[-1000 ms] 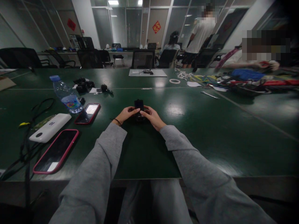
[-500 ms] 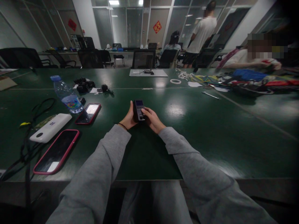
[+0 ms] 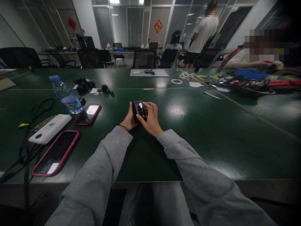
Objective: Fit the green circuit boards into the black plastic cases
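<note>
Just above the green table (image 3: 199,138), a small dark handheld device (image 3: 139,108) with a little screen is held between my two hands. My left hand (image 3: 129,118) wraps its left side, thumb up along the edge. From the right, my right hand (image 3: 151,119) grips it, thumb on the lower front and fingers bent over the right edge. The screen looks pale, as if reflecting light. The device's underside and most of my left fingers are hidden.
To my left are a water bottle (image 3: 68,97), two red-edged phones (image 3: 56,153) (image 3: 88,114), a white power bank (image 3: 50,128) and black cables (image 3: 24,150). A wrench-like tool (image 3: 213,95), a white ring (image 3: 176,81) and a cable heap (image 3: 249,77) lie to the right. A person (image 3: 235,59) sits behind the heap.
My right thumb has moved from the device's buttons to its lower left edge, and my right fingers have risen along its right side. The device has tilted and its screen looks brighter.
</note>
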The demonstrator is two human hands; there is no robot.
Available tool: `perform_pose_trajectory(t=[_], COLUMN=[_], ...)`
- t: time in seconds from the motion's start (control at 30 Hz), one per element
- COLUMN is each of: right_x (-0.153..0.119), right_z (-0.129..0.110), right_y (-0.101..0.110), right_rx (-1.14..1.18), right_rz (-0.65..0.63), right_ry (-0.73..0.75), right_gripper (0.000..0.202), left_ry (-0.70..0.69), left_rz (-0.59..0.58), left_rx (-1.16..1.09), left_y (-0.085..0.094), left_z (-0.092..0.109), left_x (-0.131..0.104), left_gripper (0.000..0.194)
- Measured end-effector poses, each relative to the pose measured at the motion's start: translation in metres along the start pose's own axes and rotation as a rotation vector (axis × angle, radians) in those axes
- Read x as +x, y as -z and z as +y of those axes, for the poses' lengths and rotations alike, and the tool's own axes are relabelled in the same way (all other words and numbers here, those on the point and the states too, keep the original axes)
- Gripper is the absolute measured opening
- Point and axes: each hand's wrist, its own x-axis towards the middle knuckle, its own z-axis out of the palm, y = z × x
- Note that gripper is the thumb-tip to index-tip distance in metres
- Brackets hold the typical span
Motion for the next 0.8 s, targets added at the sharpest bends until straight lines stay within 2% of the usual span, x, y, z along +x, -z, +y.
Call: perform_pose_trajectory(t=[0.17, 0.27, 0.5, 0.63, 0.8], right_x=[-0.0028, -0.0032, -0.0008, -0.0013, -0.0055], right_z=[-0.0038, -0.0032, -0.0002, 0.0029, 0.0031], right_y=[0.0002, -0.0003, -0.0006, -0.0025, -0.0053], right_rx=[-0.123, -0.144, -0.040, -0.024, 0.042], right_rz=[-0.082, -0.111, -0.061, -0.067, -0.174], right_ry=[0.019, 0.017, -0.006, -0.031, -0.133], right_gripper=[0.048, 0.047, 0.071, 0.073, 0.072], left_ry=[0.036, 0.041, -0.015, -0.036, -0.060], left_rz=[0.013, 0.025, 0.058, 0.062, 0.039], left_rx=[0.014, -0.003, -0.010, -0.013, 0.007], left_y=[0.0005, 0.0018, 0.0037, 0.0059, 0.0072], left_z=[0.0013, 0.0008, 0.0008, -0.0009, -0.0036], left_x=[-0.0002, 0.0015, 0.0023, 0.0050, 0.0084], left_gripper=[0.093, 0.093, 0.093, 0.095, 0.098])
